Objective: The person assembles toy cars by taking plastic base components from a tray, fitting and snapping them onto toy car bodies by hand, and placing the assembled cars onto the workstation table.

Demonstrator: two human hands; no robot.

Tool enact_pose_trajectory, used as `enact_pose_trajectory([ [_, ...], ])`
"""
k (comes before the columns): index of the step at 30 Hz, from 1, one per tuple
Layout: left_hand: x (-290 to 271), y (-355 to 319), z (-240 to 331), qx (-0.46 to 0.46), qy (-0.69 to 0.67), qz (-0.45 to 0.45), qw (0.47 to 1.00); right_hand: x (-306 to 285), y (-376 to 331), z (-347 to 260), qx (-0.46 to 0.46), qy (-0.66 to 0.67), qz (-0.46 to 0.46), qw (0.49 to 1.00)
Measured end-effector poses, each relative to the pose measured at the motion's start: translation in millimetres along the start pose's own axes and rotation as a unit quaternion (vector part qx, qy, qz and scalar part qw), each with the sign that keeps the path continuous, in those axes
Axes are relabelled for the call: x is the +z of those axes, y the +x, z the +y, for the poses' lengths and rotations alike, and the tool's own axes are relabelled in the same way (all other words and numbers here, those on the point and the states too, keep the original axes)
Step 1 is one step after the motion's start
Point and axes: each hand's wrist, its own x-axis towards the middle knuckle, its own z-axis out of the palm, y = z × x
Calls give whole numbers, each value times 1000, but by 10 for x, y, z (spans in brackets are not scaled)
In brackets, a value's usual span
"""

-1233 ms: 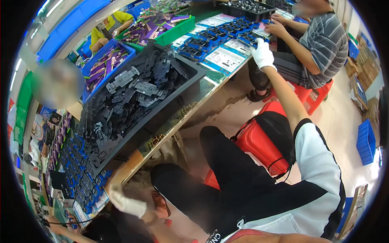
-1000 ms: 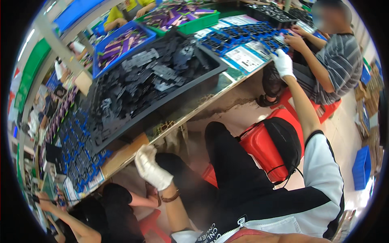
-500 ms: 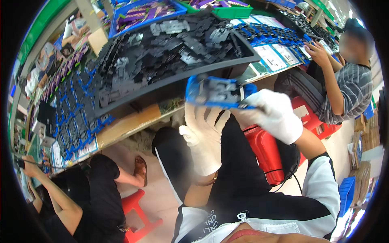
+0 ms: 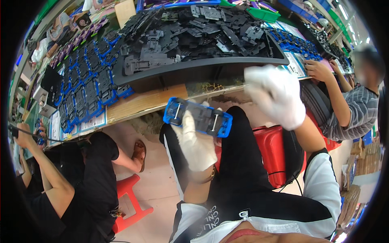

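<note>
My left hand (image 4: 196,148), in a white glove, is closed on a blue-and-black toy car chassis (image 4: 204,116) above my lap. The chassis lies tilted, its dark inner side up, with a pale metal axle bar near each end. My thumb rests over its middle. My right hand (image 4: 277,97), also gloved in white, is raised off to the right, apart from the chassis, by the front right corner of a large dark bin (image 4: 214,64). Motion smears its fingers, so whether it holds anything cannot be told. Loose black plastic car plates (image 4: 202,30) fill the bin.
Rows of blue-and-black chassis (image 4: 87,91) cover the table left of the bin; others (image 4: 296,44) lie right of it. A wooden table edge (image 4: 150,101) runs before me. Co-workers sit on both sides. Red stools (image 4: 133,202) stand on the floor.
The chassis has come down toward my lap and is now in my left hand alone. My right hand has let go of it and moved up and right. The view has shifted.
</note>
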Motion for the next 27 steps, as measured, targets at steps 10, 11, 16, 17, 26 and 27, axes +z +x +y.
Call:
enact_pose_trajectory([
  [10,-69,-41,84,-7,-5,-15,1000,715,755,1034,225,-99,-178,953],
  [11,-82,-41,76,-7,15,-18,1000,734,762,1069,221,-87,-175,956],
  [16,-65,-20,76,-13,18,-22,1000,662,746,1094,268,49,-112,956],
  [17,-89,-13,92,-8,22,-11,1000,714,729,1096,275,102,-85,952],
  [26,-124,-18,191,-26,-12,-51,998,567,741,882,301,281,58,909],
  [27,-133,-17,182,-23,-20,-53,998,548,703,858,236,231,94,939],
])
